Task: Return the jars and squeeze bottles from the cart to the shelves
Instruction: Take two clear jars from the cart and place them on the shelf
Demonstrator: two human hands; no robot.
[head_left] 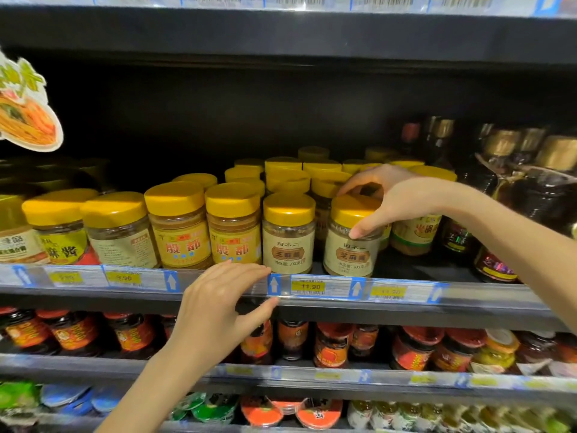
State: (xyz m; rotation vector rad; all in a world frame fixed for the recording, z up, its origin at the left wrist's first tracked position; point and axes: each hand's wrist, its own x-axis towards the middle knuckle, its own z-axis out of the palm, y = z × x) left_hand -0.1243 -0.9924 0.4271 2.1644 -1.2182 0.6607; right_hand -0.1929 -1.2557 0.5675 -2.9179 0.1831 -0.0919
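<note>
A yellow-lidded jar with a cream label (351,245) stands at the front edge of the middle shelf (487,295). My right hand (396,198) grips it from above, fingers over the lid and thumb on its side. A matching jar (288,235) stands just to its left. My left hand (218,307) holds nothing; its fingers are spread and rest on the shelf's price rail, below the yellow-labelled jars (232,226). The cart is out of view.
More yellow-lidded jars (118,229) fill the shelf to the left and behind. Dark bottles with gold caps (530,182) stand at the right. Red-lidded sauce jars (415,348) line the shelf below. A noodle sign (28,114) hangs at upper left.
</note>
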